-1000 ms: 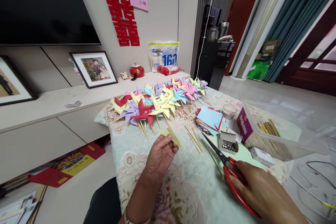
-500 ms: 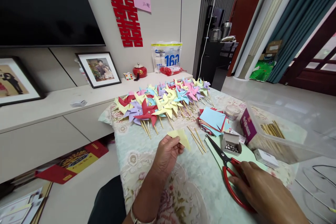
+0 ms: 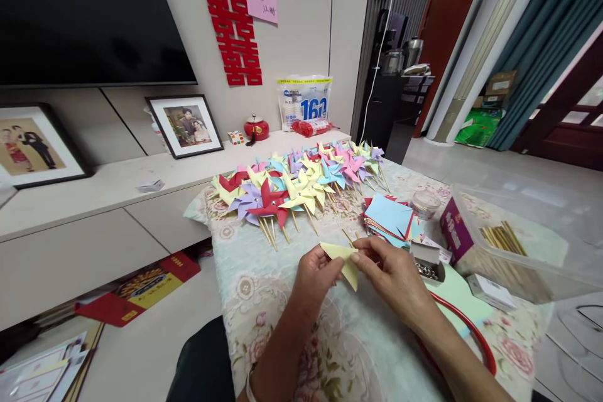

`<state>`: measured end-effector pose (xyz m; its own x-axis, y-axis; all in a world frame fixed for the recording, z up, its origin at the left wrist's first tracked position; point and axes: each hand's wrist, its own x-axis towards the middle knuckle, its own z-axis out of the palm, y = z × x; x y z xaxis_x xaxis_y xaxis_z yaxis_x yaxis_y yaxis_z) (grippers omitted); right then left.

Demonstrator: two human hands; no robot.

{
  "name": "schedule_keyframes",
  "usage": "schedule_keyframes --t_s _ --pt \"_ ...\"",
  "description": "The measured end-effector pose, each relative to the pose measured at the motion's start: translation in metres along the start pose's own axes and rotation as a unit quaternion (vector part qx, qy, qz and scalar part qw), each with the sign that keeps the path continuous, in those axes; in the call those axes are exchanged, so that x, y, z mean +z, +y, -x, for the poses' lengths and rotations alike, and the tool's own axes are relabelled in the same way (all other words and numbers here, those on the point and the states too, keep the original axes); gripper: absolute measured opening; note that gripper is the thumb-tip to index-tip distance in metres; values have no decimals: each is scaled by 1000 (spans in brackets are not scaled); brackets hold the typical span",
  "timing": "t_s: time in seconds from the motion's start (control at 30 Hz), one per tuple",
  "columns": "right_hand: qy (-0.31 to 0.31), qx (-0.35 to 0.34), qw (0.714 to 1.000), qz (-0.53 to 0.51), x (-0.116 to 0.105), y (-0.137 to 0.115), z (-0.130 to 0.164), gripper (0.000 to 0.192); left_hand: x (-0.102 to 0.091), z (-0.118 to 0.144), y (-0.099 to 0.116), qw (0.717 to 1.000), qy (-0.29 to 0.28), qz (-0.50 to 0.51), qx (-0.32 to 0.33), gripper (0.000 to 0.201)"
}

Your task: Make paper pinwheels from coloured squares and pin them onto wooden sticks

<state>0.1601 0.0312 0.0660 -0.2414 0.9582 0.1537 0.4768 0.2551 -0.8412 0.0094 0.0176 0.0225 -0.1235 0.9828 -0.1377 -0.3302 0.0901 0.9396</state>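
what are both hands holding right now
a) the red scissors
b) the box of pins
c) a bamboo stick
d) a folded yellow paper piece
d: the left hand and the right hand both pinch the folded yellow paper piece between them above the floral tablecloth, while the red scissors lie on the table under the right forearm, gripped by neither hand.

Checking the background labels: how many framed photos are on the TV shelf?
2. One framed photo leans on the wall at the shelf's middle; the other framed photo stands at the left edge, partly cut off. Others may be out of frame.
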Motion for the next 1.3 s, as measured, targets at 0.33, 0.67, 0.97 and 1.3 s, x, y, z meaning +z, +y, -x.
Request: schedule_keyframes --t_s 0.33,0.67,0.97,1.3 --pt "10 149 932 -330 9 25 -4 38 -4 4 1 988 -88 126 -30 29" --pt "-32 172 901 -396 13 24 2 37 -6 9 5 968 -128 207 -62 42" --pt "-54 180 891 -413 13 22 3 38 -5 10 8 965 -141 212 -65 33" --pt "-61 182 891 -411 14 25 1 39 0 9 5 982 -103 150 -56 28"
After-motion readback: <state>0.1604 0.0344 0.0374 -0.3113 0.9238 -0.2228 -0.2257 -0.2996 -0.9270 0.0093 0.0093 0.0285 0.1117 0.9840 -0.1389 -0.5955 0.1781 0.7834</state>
